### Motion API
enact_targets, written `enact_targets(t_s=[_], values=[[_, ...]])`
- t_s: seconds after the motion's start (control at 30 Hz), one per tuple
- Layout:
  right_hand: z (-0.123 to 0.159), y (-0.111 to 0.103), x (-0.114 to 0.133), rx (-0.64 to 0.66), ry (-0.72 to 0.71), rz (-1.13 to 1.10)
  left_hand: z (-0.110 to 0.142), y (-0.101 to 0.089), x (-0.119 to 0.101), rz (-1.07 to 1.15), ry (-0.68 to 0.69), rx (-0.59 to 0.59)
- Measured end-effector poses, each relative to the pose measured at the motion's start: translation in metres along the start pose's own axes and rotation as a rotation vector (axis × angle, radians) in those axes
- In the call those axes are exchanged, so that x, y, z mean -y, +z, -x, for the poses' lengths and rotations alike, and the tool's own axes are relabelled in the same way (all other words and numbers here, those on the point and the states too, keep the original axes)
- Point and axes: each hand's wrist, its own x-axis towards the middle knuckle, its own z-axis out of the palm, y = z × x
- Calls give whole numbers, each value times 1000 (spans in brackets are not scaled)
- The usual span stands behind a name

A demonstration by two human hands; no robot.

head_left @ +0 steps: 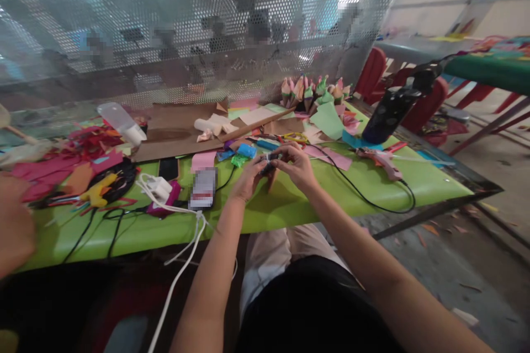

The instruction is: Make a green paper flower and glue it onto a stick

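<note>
My left hand (252, 177) and my right hand (297, 164) meet over the near side of the green table (356, 193). Their fingers are closed round a small dark, shiny item (269, 163), too small and covered to name. A brown piece (272, 181) hangs just below the fingers; whether it belongs to the same item I cannot tell. Close by on the left lie a blue roll (247, 150) and a crumpled green wrapper (239, 161). Behind my hands is a blue tool-like item (267, 144), its kind unclear.
A phone (202, 187) and white cable (176, 292) lie left of my hands. A yellow glue gun (99, 192) is farther left, a pink one (381, 162) right. A dark bottle (389, 115) stands behind paper cones (310, 94). Another person's arm (14, 226) enters at left.
</note>
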Motion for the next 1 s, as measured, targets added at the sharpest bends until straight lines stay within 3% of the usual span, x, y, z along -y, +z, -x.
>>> enact_targets(t_s=[0.53, 1.0], values=[[4, 1, 3, 58, -114, 105, -3, -2, 0, -23, 66, -122], [5, 0, 2, 74, -145, 226, 0, 0, -3, -155, 125, -135]])
